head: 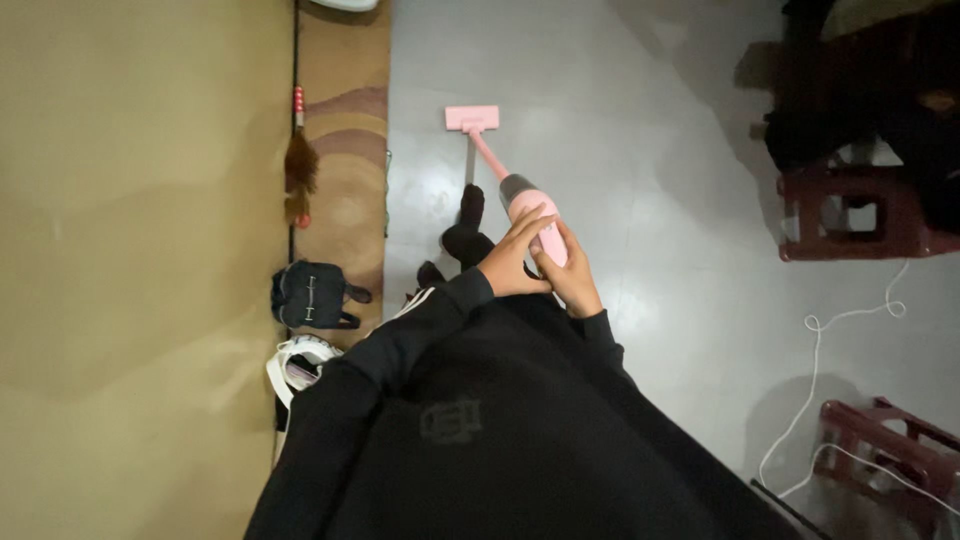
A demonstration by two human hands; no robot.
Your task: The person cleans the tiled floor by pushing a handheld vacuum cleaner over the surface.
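A pink stick vacuum [528,200] slants from my hands down to its flat pink head [472,118] on the grey floor. My left hand [512,258] wraps the pink handle from the left, fingers over the top. Just to the right, my right hand [570,278] grips the same handle. Both arms wear black sleeves with white stripes. My feet in dark socks [466,228] show below the handle.
A tan wall [140,250] fills the left, with a patterned brown rug [345,150] along it. A feather duster [298,170], a small black bag [308,295] and a white bag [298,362] lie there. Dark red stools [850,215] [890,460] and a white cord [810,390] are on the right.
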